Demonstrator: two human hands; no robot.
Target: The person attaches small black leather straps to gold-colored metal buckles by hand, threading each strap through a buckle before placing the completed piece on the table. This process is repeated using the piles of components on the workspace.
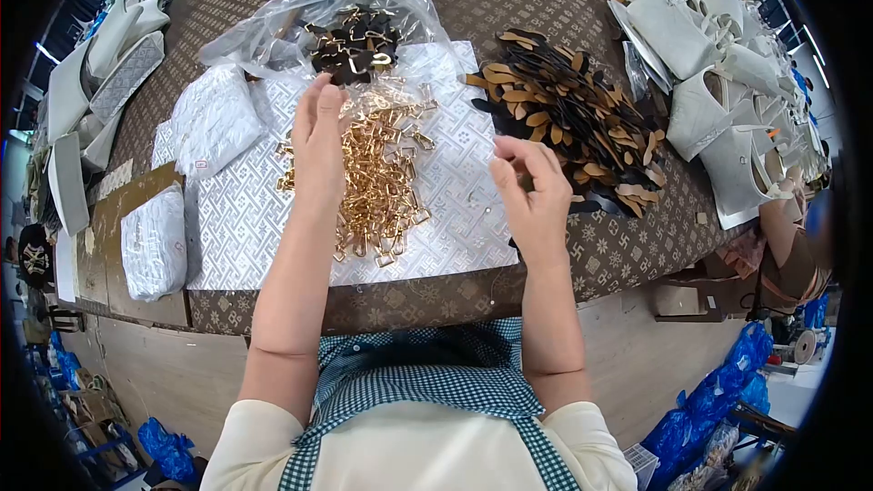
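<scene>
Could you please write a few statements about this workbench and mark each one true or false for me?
1. Gold-coloured metal pieces lie on a patterned white sheet. True.
2. The black-and-tan strips are left of the gold-coloured pieces. False: the strips are to their right.
3. The person's apron is checked. True.
4. The right hand is inside the clear plastic bag. False: it is well apart from the bag, near the strips.

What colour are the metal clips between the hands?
The metal clips are shiny gold, seen in the head view.
</scene>
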